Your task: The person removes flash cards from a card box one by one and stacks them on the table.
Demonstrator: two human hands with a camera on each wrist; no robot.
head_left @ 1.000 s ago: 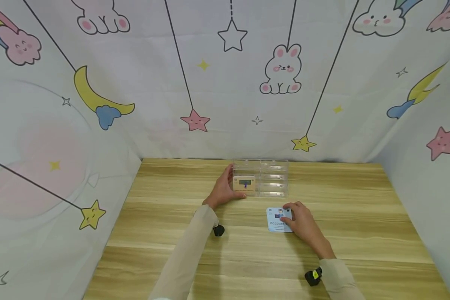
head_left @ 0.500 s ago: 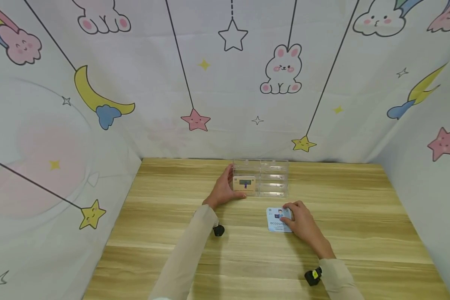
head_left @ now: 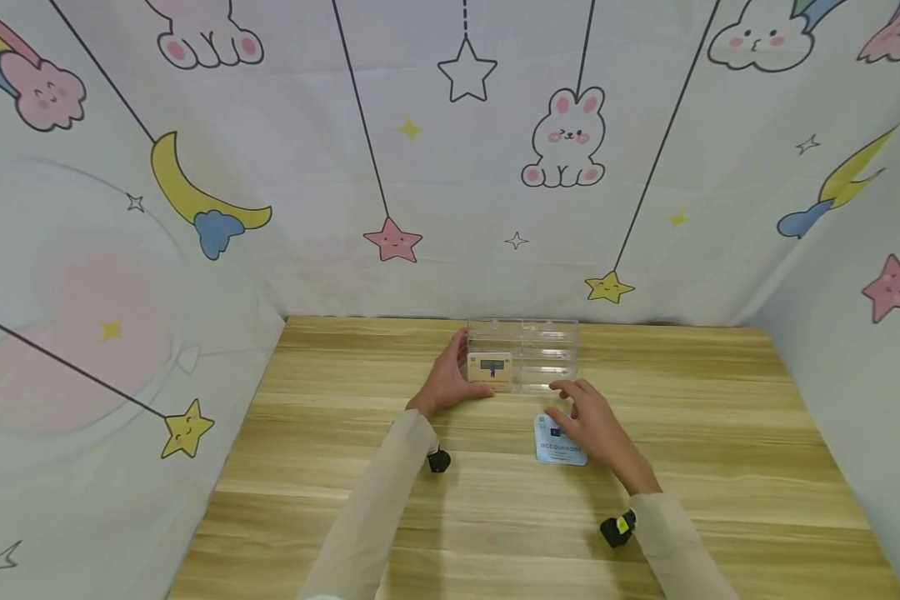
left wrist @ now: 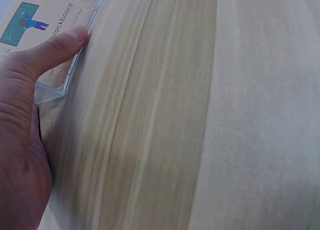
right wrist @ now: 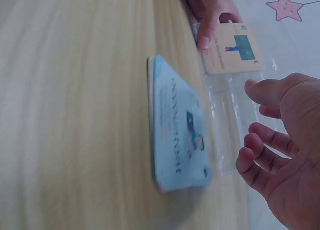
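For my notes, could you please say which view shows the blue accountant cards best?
Right wrist: the blue accountant cards appear large and uncovered, though blurred. The head view has them smaller, partly behind the right hand; left wrist shows none.

Light-blue card point(head_left: 560, 448), peach card point(head_left: 490, 377), streaked tan table point(head_left: 270, 500)

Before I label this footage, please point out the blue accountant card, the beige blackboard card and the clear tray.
Blue accountant card point(right wrist: 179, 131): right wrist view, middle of its printed face.
Beige blackboard card point(head_left: 491, 371): head view, its printed picture.
Clear tray point(head_left: 548, 354): head view, right column.
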